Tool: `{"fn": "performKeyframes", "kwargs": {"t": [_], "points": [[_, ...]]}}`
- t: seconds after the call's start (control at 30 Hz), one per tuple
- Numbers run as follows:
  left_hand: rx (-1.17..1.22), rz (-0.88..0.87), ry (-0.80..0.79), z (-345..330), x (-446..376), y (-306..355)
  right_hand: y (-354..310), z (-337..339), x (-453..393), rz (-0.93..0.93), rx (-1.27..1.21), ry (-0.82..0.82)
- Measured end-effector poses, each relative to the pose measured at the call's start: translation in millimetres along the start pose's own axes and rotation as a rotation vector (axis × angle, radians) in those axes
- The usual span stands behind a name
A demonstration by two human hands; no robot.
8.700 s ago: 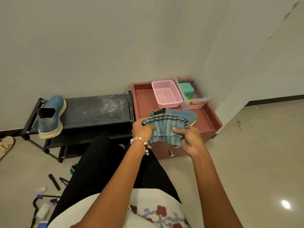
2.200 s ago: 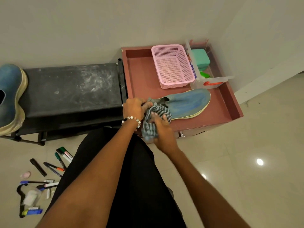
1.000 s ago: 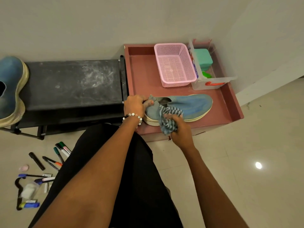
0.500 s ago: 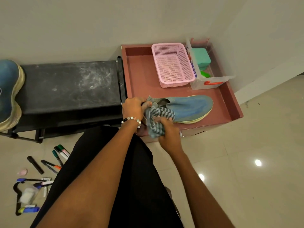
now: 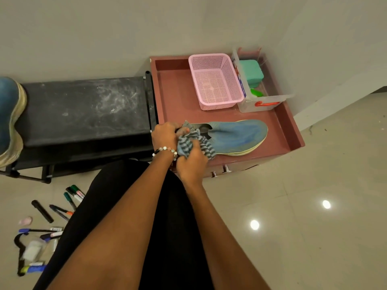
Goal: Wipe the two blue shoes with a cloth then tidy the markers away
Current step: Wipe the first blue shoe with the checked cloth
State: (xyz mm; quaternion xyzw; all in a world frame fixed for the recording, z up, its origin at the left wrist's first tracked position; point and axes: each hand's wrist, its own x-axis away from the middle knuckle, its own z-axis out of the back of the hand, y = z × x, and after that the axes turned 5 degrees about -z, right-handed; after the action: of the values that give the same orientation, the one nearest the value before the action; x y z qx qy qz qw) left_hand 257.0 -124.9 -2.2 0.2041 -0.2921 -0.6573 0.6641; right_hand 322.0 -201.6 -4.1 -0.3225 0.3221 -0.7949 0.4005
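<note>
One blue shoe (image 5: 236,136) lies on its side on the red-brown cabinet top (image 5: 173,97), toe to the right. My left hand (image 5: 164,136) grips its heel. My right hand (image 5: 193,162) holds a blue striped cloth (image 5: 193,143) bunched against the heel end of the shoe. The other blue shoe (image 5: 10,120) stands on the black bench (image 5: 83,107) at the far left, partly cut off by the frame edge. Several markers (image 5: 72,195) lie scattered on the floor at lower left.
A pink mesh basket (image 5: 215,80) and a clear box with a teal object (image 5: 251,73) stand at the back of the cabinet top. A black-edged pouch (image 5: 31,250) lies on the floor among the markers. My black-clad leg fills the lower middle. The walls meet behind the cabinet.
My right hand has worked the cloth back and forth along the shoe's near side and is now back at the heel end. My left hand has stayed on the heel.
</note>
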Motion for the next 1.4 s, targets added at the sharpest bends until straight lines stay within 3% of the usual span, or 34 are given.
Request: {"fn": "performKeyframes", "kwargs": {"t": [0.13,0.23,0.3,0.43,0.5,0.6,0.67,0.73,0.83,0.97,1.03,1.17,1.3,1.4], "points": [[-0.005,-0.037,0.003,-1.2,-1.7,-3.9,42.0,35.8,-2.6,0.394,0.104,-0.107],[0.023,-0.041,0.008,-2.1,0.4,-2.7,70.5,65.9,-18.9,0.493,0.117,-0.095],[0.037,-0.024,0.005,-0.4,1.6,-0.3,80.5,78.6,-26.6,0.433,0.094,-0.021],[0.03,0.001,-0.001,2.6,6.8,5.1,62.8,85.3,-37.4,0.056,-0.012,0.072],[0.082,0.03,0.007,-0.3,11.8,4.0,43.2,86.4,-41.5,-0.129,-0.238,0.147],[0.211,0.01,-0.003,-5.4,23.7,2.2,17.3,98.3,-41.4,-0.365,-0.793,0.265],[0.214,-0.089,0.014,-10.0,29.1,2.8,10.8,106.0,-32.7,-0.369,-1.028,0.318],[0.052,-0.257,0.132,-11.5,33.2,7.8,10.0,106.5,-24.8,-0.313,-1.07,0.353],[-0.237,-0.48,0.257,-13.3,36.5,9.7,20.1,87.1,-16.0,-0.14,-0.792,0.274],[-0.474,-0.637,0.163,-24.1,43.2,-0.9,53.8,52.1,-19.3,0.361,0.191,-0.104],[-0.62,-0.602,0.078,-22.2,47.9,1.5,67.3,53.0,-30.4,0.453,0.425,-0.208],[-0.819,-0.447,-0.212,-23.9,52.5,5.7,84.6,82.8,-52.6,0.495,0.574,-0.188],[-0.868,-0.412,-0.265,-30.4,58.7,9.1,80.4,89.1,-47.6,0.376,0.545,0.025],[-0.844,-0.389,-0.27,-32.3,59.9,9.0,49.1,49.2,-28.8,0.147,0.277,0.16]]}}
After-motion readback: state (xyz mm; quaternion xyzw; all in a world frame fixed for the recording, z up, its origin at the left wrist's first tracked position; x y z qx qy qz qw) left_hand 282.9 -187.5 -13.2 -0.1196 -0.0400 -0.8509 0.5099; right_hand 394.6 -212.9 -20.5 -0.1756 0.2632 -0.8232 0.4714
